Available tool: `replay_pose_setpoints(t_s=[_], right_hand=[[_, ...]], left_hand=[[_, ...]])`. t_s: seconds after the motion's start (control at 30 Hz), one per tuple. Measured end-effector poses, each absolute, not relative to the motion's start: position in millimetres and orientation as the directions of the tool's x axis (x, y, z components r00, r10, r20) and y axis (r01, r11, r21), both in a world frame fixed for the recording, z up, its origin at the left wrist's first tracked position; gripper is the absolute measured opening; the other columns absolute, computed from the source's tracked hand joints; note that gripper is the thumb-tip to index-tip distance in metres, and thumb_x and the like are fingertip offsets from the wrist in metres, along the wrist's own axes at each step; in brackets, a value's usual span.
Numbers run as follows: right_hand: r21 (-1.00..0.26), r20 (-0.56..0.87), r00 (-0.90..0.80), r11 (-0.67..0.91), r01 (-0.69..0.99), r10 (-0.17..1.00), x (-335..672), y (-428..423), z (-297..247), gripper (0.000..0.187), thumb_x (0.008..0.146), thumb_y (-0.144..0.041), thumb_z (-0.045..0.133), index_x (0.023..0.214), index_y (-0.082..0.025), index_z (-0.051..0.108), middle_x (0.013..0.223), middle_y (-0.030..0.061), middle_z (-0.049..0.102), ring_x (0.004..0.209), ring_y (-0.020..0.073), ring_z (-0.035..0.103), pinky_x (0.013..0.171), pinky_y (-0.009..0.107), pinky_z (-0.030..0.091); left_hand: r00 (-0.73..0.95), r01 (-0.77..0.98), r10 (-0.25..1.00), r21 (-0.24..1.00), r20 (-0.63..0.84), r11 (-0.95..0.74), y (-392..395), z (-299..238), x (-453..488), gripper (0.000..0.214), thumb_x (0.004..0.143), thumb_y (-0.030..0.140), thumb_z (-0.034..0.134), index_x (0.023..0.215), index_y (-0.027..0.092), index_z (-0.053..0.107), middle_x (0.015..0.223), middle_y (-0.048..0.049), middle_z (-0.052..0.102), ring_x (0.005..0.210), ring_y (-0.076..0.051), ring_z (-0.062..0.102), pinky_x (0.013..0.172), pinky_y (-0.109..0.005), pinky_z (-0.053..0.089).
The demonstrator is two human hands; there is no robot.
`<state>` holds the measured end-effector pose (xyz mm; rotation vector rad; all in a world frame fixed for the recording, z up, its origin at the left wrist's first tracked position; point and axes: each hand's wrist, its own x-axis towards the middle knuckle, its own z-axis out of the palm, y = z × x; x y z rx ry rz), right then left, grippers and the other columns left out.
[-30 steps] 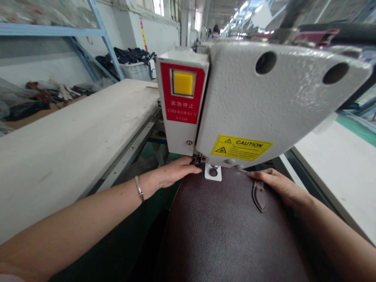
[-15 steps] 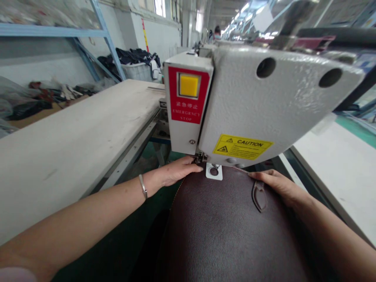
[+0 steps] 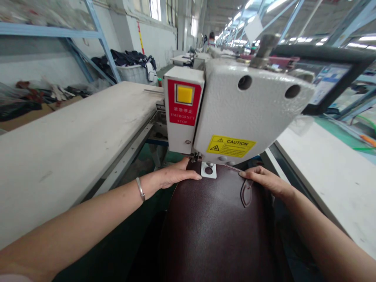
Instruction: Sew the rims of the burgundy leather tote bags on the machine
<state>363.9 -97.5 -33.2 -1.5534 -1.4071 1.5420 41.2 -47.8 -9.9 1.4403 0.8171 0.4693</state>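
A dark brown leather piece [image 3: 217,219], perhaps a bag panel, hangs toward me from under the head of a grey industrial sewing machine [image 3: 235,109]. My left hand [image 3: 179,174] grips its upper left edge, thumb on top and fingers hidden behind. At the upper right edge, my right hand [image 3: 264,178] pinches the leather, with its thumb just above a stitched leaf-shaped tab [image 3: 246,194]. Between my hands, a white metal plate [image 3: 208,170] with a round hole lies against the leather below the machine head. The needle area is mostly hidden.
A red emergency stop panel [image 3: 179,117] with a yellow button fronts the machine. White tabletops flank it, left [image 3: 73,129] and right [image 3: 329,168]. A monitor [image 3: 331,82] stands at right; a bin of dark cloth [image 3: 132,70] stands behind left.
The camera view has shifted, showing more of the monitor. My left thumb lies lower on the leather, nearer the white plate. My right hand keeps its pinch at the edge.
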Motion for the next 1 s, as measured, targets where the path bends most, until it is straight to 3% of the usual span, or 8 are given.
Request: replay_pose_setpoints(t_s=[0.1, 0.3, 0.53, 0.7, 1.0], right_hand=[[-0.913, -0.336, -0.217, -0.261, 0.313, 0.916, 353.3, -92.7, -27.1, 0.057, 0.072, -0.068, 0.073, 0.062, -0.016, 0.054, 0.054, -0.0025, 0.047, 0.048, 0.0083, 0.039, 0.046, 0.022, 0.027], [-0.886, -0.407, -0.218, -0.326, 0.329, 0.887, 337.9, -81.0, -17.4, 0.052, 0.067, -0.066, 0.079, 0.071, -0.016, 0.066, 0.065, 0.0043, 0.061, 0.054, 0.0138, 0.049, 0.049, 0.026, 0.038], [-0.866, -0.465, -0.228, -0.386, 0.318, 0.855, 338.6, -79.6, -17.7, 0.053, 0.065, -0.066, 0.080, 0.073, -0.015, 0.070, 0.066, 0.0059, 0.065, 0.051, 0.0129, 0.050, 0.048, 0.025, 0.037], [-0.874, -0.449, -0.180, -0.388, 0.294, 0.875, 335.4, -78.2, -18.8, 0.053, 0.062, -0.066, 0.083, 0.066, -0.015, 0.067, 0.058, 0.0021, 0.059, 0.047, 0.0101, 0.046, 0.044, 0.023, 0.033], [-0.905, -0.387, -0.163, -0.339, 0.258, 0.908, 343.5, -70.6, -21.1, 0.049, 0.061, -0.062, 0.084, 0.070, -0.017, 0.069, 0.059, 0.0047, 0.063, 0.051, 0.0153, 0.052, 0.048, 0.027, 0.039]], left_hand=[[0.669, 0.167, 0.722, 0.982, -0.174, 0.082, -48.0, -9.8, 42.2, 0.081, 0.070, 0.031, 0.076, 0.140, 0.017, 0.039, 0.148, -0.0148, 0.046, 0.138, -0.031, 0.041, 0.117, -0.049, 0.028], [0.631, 0.204, 0.747, 0.974, -0.209, 0.100, -49.4, -9.1, 43.2, 0.089, 0.067, 0.032, 0.076, 0.145, 0.016, 0.035, 0.148, -0.0148, 0.045, 0.136, -0.032, 0.042, 0.115, -0.049, 0.030], [0.612, 0.194, 0.756, 0.971, -0.232, 0.141, -53.1, -9.0, 44.7, 0.087, 0.068, 0.032, 0.075, 0.145, 0.018, 0.037, 0.149, -0.0135, 0.045, 0.136, -0.032, 0.042, 0.113, -0.050, 0.031], [0.602, 0.178, 0.763, 0.971, -0.236, 0.160, -56.1, -9.3, 43.1, 0.086, 0.069, 0.031, 0.074, 0.145, 0.019, 0.036, 0.148, -0.0126, 0.046, 0.134, -0.032, 0.045, 0.112, -0.049, 0.034], [0.588, 0.195, 0.786, 0.977, -0.191, 0.091, -50.8, -10.9, 53.4, 0.072, 0.074, 0.034, 0.070, 0.139, 0.017, 0.046, 0.144, -0.0120, 0.052, 0.132, -0.031, 0.048, 0.112, -0.046, 0.035]])
